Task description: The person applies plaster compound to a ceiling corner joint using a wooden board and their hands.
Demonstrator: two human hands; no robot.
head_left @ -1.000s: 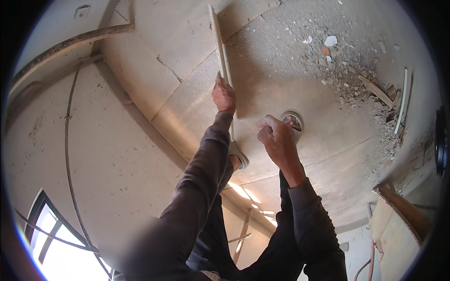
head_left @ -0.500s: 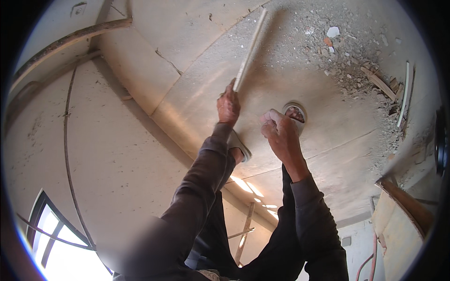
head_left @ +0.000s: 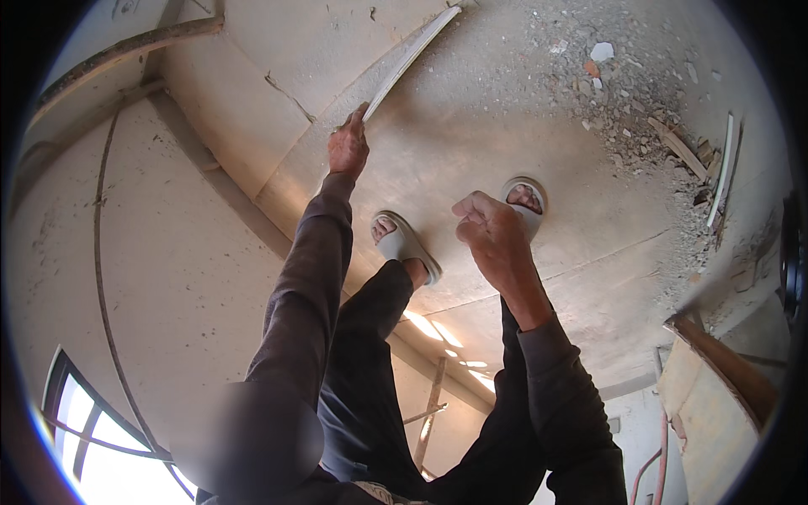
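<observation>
A long, thin, pale strip (head_left: 412,63), possibly wood or trim, slants away to the upper right from my left hand (head_left: 347,147). That hand is closed around its near end, with the arm stretched forward over the dusty floor. My right hand (head_left: 492,227) hangs in front of my right foot, fingers curled into a fist. Its back faces me, so whatever may be inside the fingers is hidden. Both feet wear pale open-toed slippers; the left slipper (head_left: 406,250) now shows in full, the right slipper (head_left: 532,215) partly behind the right hand.
Rubble (head_left: 631,126) with plaster chips and broken wood (head_left: 680,149) lies at the far right, beside a white strip (head_left: 721,172). A leaning board (head_left: 703,396) stands at the lower right. Along the left runs a pale wall (head_left: 194,252) with a cable; a window (head_left: 93,429) is lower left.
My left hand has swung left and farther forward with the pale strip, which now tilts more and shows its flat side. The right fist has shifted only slightly left.
</observation>
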